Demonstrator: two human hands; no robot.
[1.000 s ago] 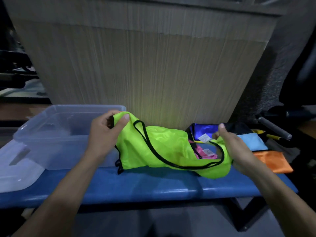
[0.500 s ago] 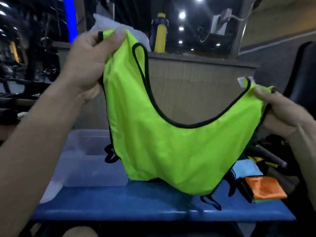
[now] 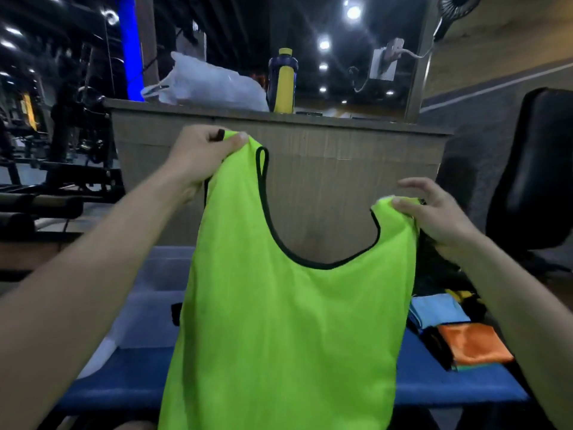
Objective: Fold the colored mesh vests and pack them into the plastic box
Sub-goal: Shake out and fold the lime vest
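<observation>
We hold the lime-green mesh vest [image 3: 279,321] up in the air by its two shoulder straps, spread flat and facing us. Our left hand [image 3: 198,156] has its fingers [image 3: 238,138] curled tight over the top of the left strap, thumb and forefinger pinching the bunched fabric and black trim. Our right hand [image 3: 434,212] grips the right strap more loosely: the thumb presses the strap's top edge from the front, the forefinger and others arch half open above and behind it, so only part of the hand closes on the cloth. The left strap sits higher than the right, so the vest's top line slopes down to the right.

The vest hangs with its long axis vertical, neckline scoop up, hem down past the bottom of the view. It hangs in front of the blue worktop [image 3: 440,386] and covers much of it.

Behind the vest on the left, the clear plastic box [image 3: 155,283] stands on the worktop, partly hidden by the cloth and our left forearm. On the right of the worktop lies a pile of folded vests, a light blue one [image 3: 434,308] and an orange one [image 3: 474,342] among them, beside the hanging vest's right edge.

A wooden counter [image 3: 310,169] rises behind, with a white plastic bag [image 3: 210,82] and a yellow and blue bottle [image 3: 283,80] on top.
</observation>
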